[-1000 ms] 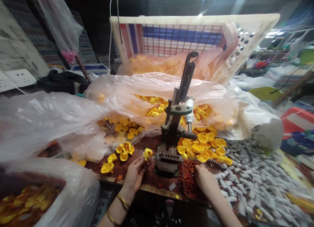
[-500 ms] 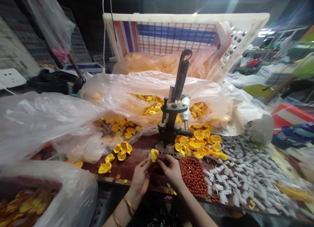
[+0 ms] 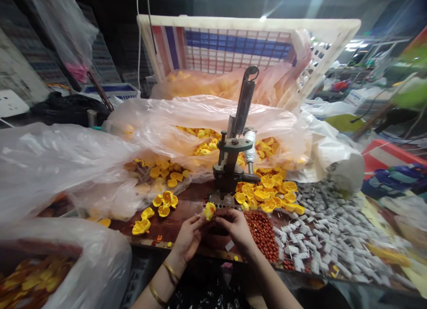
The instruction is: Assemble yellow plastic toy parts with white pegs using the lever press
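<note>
Between the thumb and fingers of my left hand (image 3: 191, 233) is a small yellow plastic piece (image 3: 209, 210) with orange marks. My right hand (image 3: 236, 226) is beside it, fingertips pinched close to the piece's right side; whatever they hold is too small to make out. Just behind my hands stands a hand press (image 3: 230, 166) with a spring on top and a perforated metal base. To the right of my right hand lies a heap of reddish-brown beads (image 3: 262, 235). Yellow plastic shells (image 3: 267, 193) are piled behind the beads.
Many grey blocks with metal pins (image 3: 320, 229) spread over the right of the table. Clear plastic bags (image 3: 60, 162) of yellow parts crowd the left and back. A white crate (image 3: 247, 22) rises behind. More yellow shells (image 3: 166, 201) lie left of the press.
The view has shifted slightly. Both hands stay around the yellow piece, which has turned a little. A small pale grey block shows on the table edge below my right hand.
</note>
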Demonstrator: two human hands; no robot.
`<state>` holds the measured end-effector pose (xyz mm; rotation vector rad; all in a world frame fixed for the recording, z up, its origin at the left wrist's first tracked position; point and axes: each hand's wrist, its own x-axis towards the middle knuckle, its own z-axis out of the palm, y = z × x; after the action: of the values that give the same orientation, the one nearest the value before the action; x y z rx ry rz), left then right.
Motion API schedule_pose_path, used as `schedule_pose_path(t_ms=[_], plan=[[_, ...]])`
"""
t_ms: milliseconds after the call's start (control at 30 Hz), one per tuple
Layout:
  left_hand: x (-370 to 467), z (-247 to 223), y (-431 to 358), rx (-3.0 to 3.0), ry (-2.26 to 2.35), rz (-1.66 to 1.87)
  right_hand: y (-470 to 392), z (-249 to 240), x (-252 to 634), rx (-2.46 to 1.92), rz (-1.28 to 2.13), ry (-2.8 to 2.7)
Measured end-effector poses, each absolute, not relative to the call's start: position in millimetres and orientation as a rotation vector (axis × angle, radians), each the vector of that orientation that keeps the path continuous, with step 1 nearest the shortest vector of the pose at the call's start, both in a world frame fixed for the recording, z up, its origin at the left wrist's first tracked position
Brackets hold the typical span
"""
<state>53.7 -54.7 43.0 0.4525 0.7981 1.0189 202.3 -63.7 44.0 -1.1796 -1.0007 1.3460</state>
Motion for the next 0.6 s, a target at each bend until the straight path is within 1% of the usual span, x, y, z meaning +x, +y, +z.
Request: schedule_pose_path(t_ms=[100,167,233,333,400,500,600], plan=[[51,41,-54,0.49,0.805,1.0,-64,42,204,-1.202,1.324,-1.028],[50,38,-51,0.54,0.819,0.989,-61,39,205,-1.268,1.214,-1.105],[50,33,-43,0.65,0.865,0.98,-56,34,204,-1.384,1.002,-1.249],[57,24,-20,1.061,1.004,0.988,-45,28,208,-1.63,0.61,-1.507],[64,20,-2,1.317,1.067,0.985,-41,26,218,-1.789,0.467,-1.595],[71,19,17,1.462,1.066,0.944,-33,34,249,-1.849,0.348,-1.491],[73,25,23,1.713,1.011,0.861,-2,68,290,-1.684,0.225,-1.223]])
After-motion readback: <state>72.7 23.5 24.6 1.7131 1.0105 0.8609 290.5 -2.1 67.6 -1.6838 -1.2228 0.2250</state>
